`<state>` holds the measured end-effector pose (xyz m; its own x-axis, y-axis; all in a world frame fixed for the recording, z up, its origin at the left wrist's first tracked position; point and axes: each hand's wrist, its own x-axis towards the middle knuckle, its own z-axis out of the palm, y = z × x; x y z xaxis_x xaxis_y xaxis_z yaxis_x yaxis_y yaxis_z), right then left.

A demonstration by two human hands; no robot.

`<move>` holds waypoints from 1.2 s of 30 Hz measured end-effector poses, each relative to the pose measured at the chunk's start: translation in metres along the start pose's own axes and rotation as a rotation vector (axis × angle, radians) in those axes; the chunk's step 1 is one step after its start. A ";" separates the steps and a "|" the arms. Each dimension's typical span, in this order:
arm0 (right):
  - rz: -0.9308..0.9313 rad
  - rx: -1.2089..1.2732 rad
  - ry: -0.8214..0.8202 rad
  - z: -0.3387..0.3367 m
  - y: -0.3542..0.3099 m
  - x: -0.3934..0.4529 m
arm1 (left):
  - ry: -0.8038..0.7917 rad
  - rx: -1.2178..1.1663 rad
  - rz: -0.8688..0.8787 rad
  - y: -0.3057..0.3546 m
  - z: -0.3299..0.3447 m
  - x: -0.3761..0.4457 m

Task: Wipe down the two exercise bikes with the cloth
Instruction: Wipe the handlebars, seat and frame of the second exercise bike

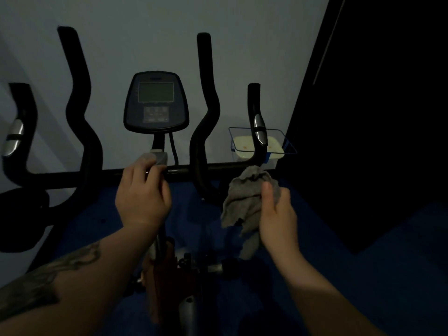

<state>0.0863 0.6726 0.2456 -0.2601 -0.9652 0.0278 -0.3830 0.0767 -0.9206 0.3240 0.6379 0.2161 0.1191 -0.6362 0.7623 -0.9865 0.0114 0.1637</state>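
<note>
Against grey wall (pixel 145 32), blue floor (pixel 363 275) (dim), exercise bike (pixel 156 100)

Exercise bike (pixel 169 287) on blue floor (pixel 363 275)

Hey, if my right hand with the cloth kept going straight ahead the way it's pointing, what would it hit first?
Most likely the black handlebar crossbar. Your right hand grips the grey cloth, whose top edge already sits at the bar, just below the right grip post. Depth is unclear in this dim view.
</note>
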 end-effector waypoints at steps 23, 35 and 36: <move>-0.159 0.060 0.271 0.021 -0.007 0.021 | -0.077 -0.002 -0.053 0.006 -0.006 0.001; -0.229 -0.696 -0.219 -0.006 -0.034 0.063 | -0.088 0.002 -0.042 0.007 -0.007 0.003; -0.245 -0.690 -0.188 -0.004 -0.031 0.059 | -0.083 0.003 -0.038 0.006 -0.007 0.002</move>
<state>0.0797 0.6143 0.2775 0.0356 -0.9964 0.0768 -0.8946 -0.0660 -0.4420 0.3192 0.6422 0.2231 0.1469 -0.6980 0.7009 -0.9818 -0.0164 0.1894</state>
